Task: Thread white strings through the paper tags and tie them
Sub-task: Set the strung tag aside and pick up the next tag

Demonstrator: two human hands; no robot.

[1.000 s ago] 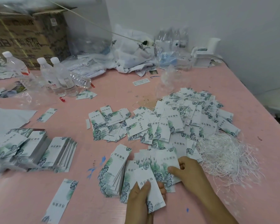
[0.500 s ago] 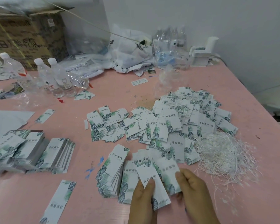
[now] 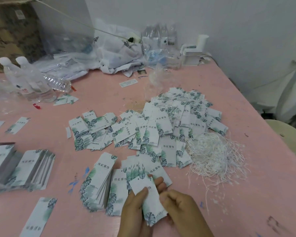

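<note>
My left hand (image 3: 135,209) grips a white paper tag (image 3: 148,200) with a green leaf print, thumb on its face, lifted just above the pink table (image 3: 246,194). My right hand (image 3: 179,202) is at the tag's right edge with its fingers curled; whether it pinches the tag or a string I cannot tell. A fanned stack of tags (image 3: 99,182) lies just left of my hands. A big loose pile of tags (image 3: 161,127) covers the table's middle. A tangle of white strings (image 3: 214,154) sits to the right of my hands.
Stacked tags (image 3: 24,166) lie at the left edge and a single tag (image 3: 39,216) near the front. Water bottles (image 3: 29,79) stand at the back left, plastic bags (image 3: 116,48) and a white dispenser (image 3: 195,52) at the back. The table's right edge runs diagonally.
My right hand has come off the spread tags on the table and moved in against the tag's right edge. My left hand has lifted the tag slightly and tilted it.
</note>
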